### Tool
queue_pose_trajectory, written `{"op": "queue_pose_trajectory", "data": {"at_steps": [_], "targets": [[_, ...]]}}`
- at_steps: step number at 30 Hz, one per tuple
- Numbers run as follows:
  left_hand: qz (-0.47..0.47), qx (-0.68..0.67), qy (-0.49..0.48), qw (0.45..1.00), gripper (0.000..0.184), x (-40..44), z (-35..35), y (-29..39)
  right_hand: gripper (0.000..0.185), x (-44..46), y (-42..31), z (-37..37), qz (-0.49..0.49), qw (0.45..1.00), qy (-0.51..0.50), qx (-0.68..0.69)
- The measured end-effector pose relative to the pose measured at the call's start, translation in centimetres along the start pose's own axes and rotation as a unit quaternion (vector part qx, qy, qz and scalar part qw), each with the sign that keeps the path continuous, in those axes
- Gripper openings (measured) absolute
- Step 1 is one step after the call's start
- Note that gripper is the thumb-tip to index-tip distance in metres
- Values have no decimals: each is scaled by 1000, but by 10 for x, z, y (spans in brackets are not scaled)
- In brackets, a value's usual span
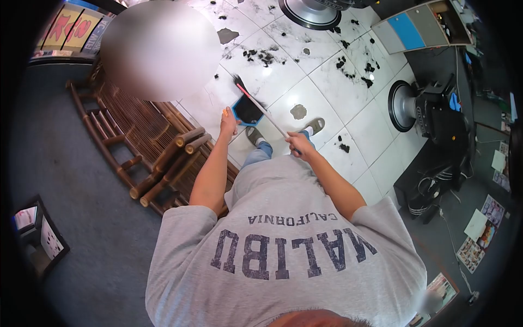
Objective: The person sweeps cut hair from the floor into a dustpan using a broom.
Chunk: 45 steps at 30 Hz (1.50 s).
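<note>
Broom (267,113), dustpan (251,125) in hands (298,144); bench (136,117) edge close left, wide floor (327,103) ahead.

The dustpan (259,121) is blue-rimmed, the floor (335,106) white.

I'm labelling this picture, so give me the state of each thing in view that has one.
Left hand: closed on the dustpan
Right hand: closed around the broom handle
Dustpan: dark inside, contents unclear
Broom: slanted, bristles by the dustpan
Black clumps: scattered over the tiles
Sandals: worn
Cabinet: blue door shut
</note>
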State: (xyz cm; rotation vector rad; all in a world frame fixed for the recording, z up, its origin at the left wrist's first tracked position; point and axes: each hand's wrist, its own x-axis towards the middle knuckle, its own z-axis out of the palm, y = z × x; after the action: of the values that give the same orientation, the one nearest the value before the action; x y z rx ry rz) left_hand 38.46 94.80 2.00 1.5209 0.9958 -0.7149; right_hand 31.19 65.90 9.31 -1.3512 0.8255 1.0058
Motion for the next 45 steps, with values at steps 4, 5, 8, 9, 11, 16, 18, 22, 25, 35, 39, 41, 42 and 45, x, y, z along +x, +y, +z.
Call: {"op": "queue_pose_trajectory", "data": {"at_steps": [4,5,8,9,11,16,18,22,25,35,39,41,42,45], "targets": [[16,4,-16,1000,54,10,-3,-22,60,-59,-22,-9,-19,1000,8,-20],[28,2,-20,999,53,7,-6,-26,60,-68,-28,-14,-26,999,11,-28],[58,-23,-33,997,55,-3,-14,-38,58,-67,-55,-26,-54,992,38,-105],[63,-41,-39,996,60,-9,-19,-46,58,-62,-66,-29,-61,988,46,-136],[51,-44,-17,998,61,-21,-25,-56,49,-37,-91,-33,-77,978,32,-191],[1,-64,84,994,57,-57,-22,-92,35,70,-171,0,-154,905,-36,-396],[-13,-125,102,987,56,-79,-17,-100,33,126,-201,32,-188,846,-57,-496],[-23,-224,137,965,63,-119,5,-116,33,186,-250,114,-204,724,-89,-653],[-32,-301,170,938,61,-147,32,-119,35,210,-262,166,-188,665,-99,-716],[-79,-436,247,862,60,-171,97,-143,40,220,-206,70,-340,370,-156,-850],[-93,-428,259,861,60,-179,98,-146,52,203,-224,-43,-334,335,-157,-867],[-91,-435,261,857,60,-181,97,-157,57,186,-244,-85,-295,310,-142,-892],[-90,-436,265,855,60,-184,96,-159,58,173,-260,-95,-261,299,-139,-907],[-95,-453,266,846,59,-186,88,-176,59,146,-296,-128,-279,340,-130,-889]]}}
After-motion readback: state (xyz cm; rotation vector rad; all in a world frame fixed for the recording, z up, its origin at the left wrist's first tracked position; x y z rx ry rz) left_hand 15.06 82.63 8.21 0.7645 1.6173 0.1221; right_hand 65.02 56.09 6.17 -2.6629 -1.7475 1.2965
